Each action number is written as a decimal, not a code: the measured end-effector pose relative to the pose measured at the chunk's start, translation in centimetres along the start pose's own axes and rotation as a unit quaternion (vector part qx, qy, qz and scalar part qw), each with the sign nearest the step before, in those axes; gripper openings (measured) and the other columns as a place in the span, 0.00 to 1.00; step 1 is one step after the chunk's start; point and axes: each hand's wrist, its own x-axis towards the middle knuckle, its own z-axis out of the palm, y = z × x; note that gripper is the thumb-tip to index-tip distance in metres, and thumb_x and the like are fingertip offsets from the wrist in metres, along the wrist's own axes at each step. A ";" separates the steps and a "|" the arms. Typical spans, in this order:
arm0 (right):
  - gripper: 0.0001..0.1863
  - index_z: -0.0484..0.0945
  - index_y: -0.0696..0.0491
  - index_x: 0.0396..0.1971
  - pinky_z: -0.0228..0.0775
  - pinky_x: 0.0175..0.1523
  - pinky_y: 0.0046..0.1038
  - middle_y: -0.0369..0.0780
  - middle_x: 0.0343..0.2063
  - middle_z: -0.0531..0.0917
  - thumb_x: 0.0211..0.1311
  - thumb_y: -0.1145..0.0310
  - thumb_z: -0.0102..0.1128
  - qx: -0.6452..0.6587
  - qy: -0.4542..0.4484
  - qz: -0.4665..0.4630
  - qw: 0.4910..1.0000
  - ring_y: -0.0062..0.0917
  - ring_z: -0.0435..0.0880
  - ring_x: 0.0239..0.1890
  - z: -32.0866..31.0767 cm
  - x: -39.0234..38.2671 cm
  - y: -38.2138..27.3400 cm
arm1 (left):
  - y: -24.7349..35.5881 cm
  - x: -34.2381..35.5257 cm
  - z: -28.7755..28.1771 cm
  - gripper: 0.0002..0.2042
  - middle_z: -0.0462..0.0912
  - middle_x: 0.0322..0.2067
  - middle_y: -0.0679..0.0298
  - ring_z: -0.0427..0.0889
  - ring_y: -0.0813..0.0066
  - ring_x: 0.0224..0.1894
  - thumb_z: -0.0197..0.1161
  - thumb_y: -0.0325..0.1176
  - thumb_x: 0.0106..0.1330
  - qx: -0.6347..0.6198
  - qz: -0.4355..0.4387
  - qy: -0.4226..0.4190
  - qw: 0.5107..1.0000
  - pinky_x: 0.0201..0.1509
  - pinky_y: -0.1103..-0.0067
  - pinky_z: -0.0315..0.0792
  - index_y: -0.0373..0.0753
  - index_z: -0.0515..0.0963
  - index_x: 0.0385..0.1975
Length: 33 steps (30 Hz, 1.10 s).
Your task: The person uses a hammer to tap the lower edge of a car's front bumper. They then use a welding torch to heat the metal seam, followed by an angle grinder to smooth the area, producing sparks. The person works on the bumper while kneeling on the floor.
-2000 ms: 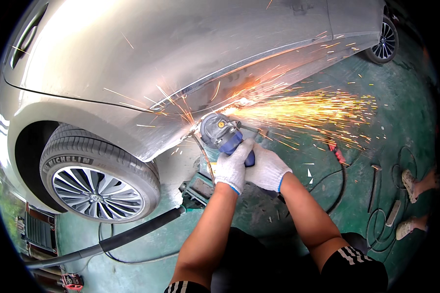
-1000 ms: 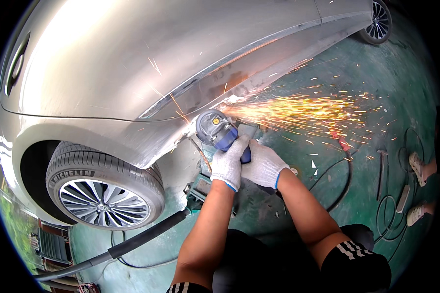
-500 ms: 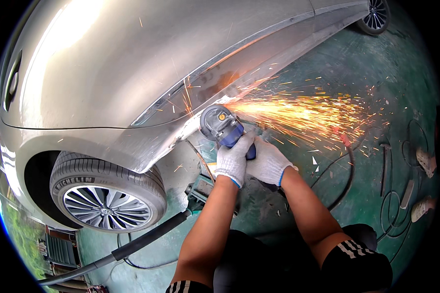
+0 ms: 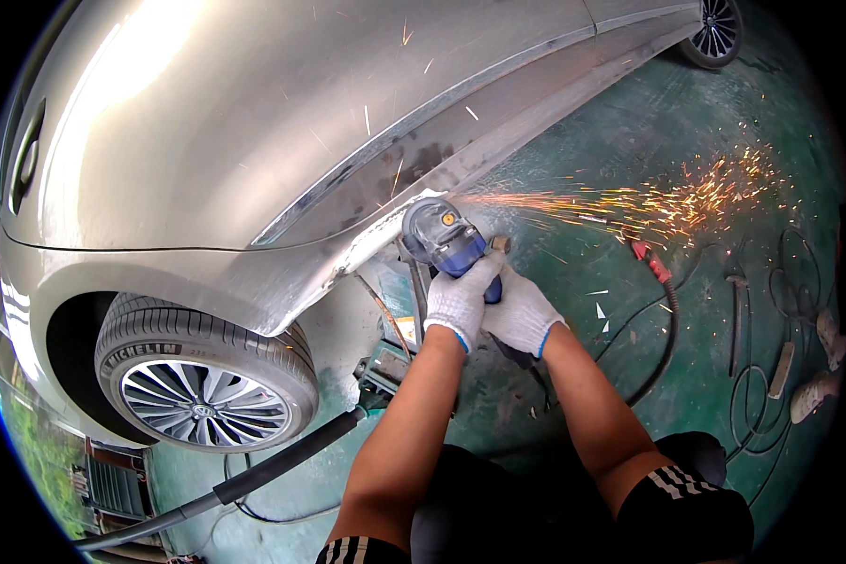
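Observation:
Both my gloved hands are closed around a blue and grey angle grinder. My left hand wraps the body just behind the round guard, and my right hand grips farther back on the right. The grinder's head is against the lower sill of a champagne-coloured car, where the paint is worn to bare whitish metal. A stream of orange sparks flies off to the right. The disc is mostly hidden under the guard, and my fingers cover most of the tool's body.
A car wheel stands at lower left, near a green floor jack with a long black handle. A red-ended hose, a hammer and looped cables lie on the green floor. Someone's shoes show at far right.
My hands and the grinder have shifted slightly right along the sill. The spark stream has grown thinner and reaches farther right; the orange glow on the car panel has faded.

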 end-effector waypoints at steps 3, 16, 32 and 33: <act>0.36 0.75 0.64 0.59 0.79 0.61 0.44 0.59 0.49 0.88 0.58 0.53 0.73 -0.008 -0.024 0.007 1.000 0.54 0.87 0.56 0.3 0.2 -0.4 | 0.6 -0.6 -0.5 0.23 0.88 0.41 0.62 0.84 0.75 0.40 0.81 0.44 0.61 -0.008 0.011 0.018 1.000 0.49 0.74 0.80 0.32 0.86 0.47; 0.32 0.74 0.66 0.55 0.79 0.62 0.50 0.63 0.46 0.88 0.61 0.54 0.67 0.020 0.000 -0.018 1.000 0.59 0.87 0.55 3.8 0.8 1.6 | -0.5 0.3 -2.6 0.20 0.87 0.42 0.59 0.88 0.69 0.40 0.80 0.36 0.63 0.026 -0.010 0.011 1.000 0.47 0.70 0.83 0.35 0.82 0.50; 0.38 0.72 0.61 0.62 0.78 0.64 0.48 0.60 0.54 0.86 0.61 0.49 0.71 0.145 0.042 -0.060 0.987 0.57 0.85 0.59 8.5 1.1 3.7 | -1.2 -0.2 -4.0 0.22 0.89 0.40 0.62 0.86 0.73 0.41 0.82 0.42 0.58 0.175 0.060 0.040 0.982 0.51 0.74 0.81 0.33 0.87 0.45; 0.38 0.72 0.60 0.63 0.78 0.65 0.47 0.59 0.54 0.86 0.61 0.49 0.72 0.171 0.042 -0.045 0.983 0.57 0.85 0.60 8.8 1.3 4.2 | -0.8 -0.5 -3.3 0.21 0.89 0.39 0.62 0.86 0.74 0.41 0.81 0.42 0.59 0.205 0.054 0.046 0.976 0.51 0.74 0.81 0.33 0.87 0.45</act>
